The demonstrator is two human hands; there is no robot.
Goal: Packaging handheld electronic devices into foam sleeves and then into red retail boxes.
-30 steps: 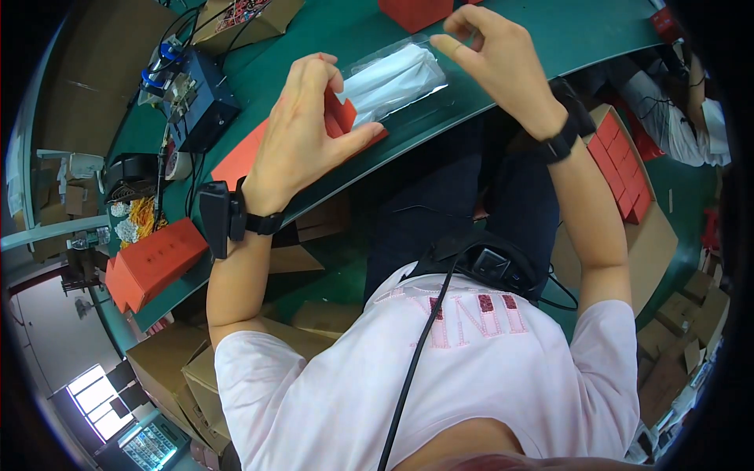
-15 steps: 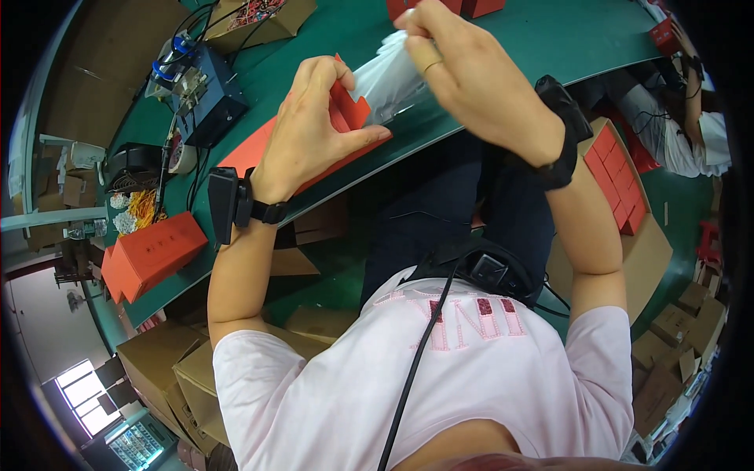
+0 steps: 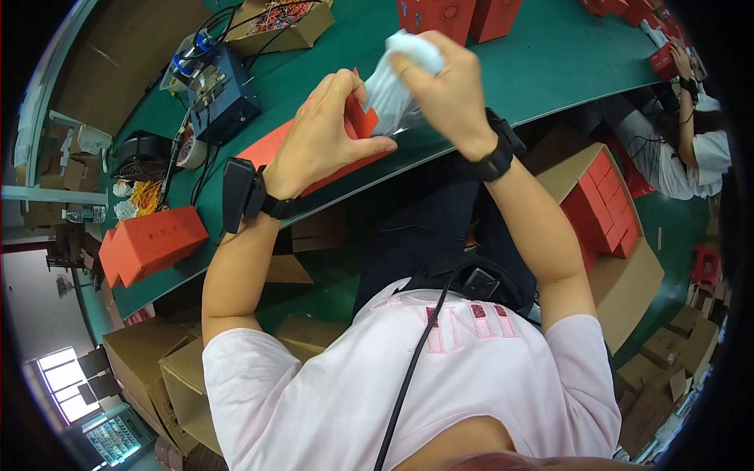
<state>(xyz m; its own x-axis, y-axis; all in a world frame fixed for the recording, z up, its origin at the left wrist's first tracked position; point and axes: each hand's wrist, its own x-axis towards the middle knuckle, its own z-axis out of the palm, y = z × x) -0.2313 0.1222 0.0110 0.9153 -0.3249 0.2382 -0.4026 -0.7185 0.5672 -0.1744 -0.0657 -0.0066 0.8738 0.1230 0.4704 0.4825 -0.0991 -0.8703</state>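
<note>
My left hand is wrapped round a red box lying at the table's near edge, its fingers and thumb at the end whose flaps stand open. A white bundle in clear plastic film sticks up at that open end. My right hand, slightly smeared by motion, grips the bundle's upper part with bent fingers. How far the bundle reaches into the box is hidden by the flaps and my left hand.
Red boxes stand at the table's left end, others at the back. A blue device with cables and a carton of wires stand far left. A carton of red boxes sits below right. Another person's hand is far right.
My right hand has moved left and closed lower round the bundle, which now looks more bunched. My left hand keeps its grip on the box. The whole view has shifted slightly.
</note>
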